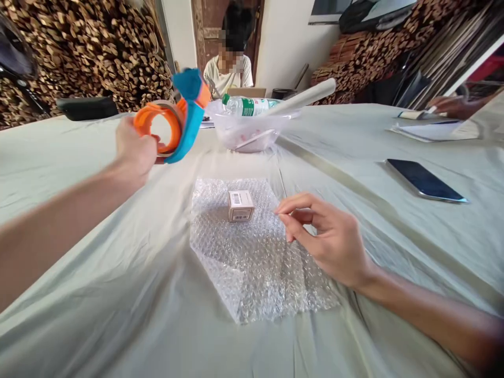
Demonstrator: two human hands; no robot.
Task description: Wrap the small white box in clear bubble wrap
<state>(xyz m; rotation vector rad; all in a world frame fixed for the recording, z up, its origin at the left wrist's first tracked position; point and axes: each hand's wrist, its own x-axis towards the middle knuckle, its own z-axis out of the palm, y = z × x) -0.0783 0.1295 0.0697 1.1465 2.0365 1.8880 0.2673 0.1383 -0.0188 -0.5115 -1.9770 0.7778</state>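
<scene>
My left hand (136, 152) is raised over the table's left side and grips an orange and blue tape dispenser (177, 118) with a roll in it. A small white cardboard box (240, 205) with barcode labels sits on a sheet of bubble wrap (252, 262) spread on the pale cloth. My right hand (326, 236) hovers at the sheet's right edge, just right of the box. Its fingers are curled loosely with the fingertips near the wrap, and I see nothing held in them.
A clear plastic bowl (252, 131) stands behind the wrap, with a green-labelled bottle (244, 105) and a white roll (303, 97). A dark phone (425, 181) lies to the right. Another person sits at the far end; someone's hand (452, 105) rests by papers at far right.
</scene>
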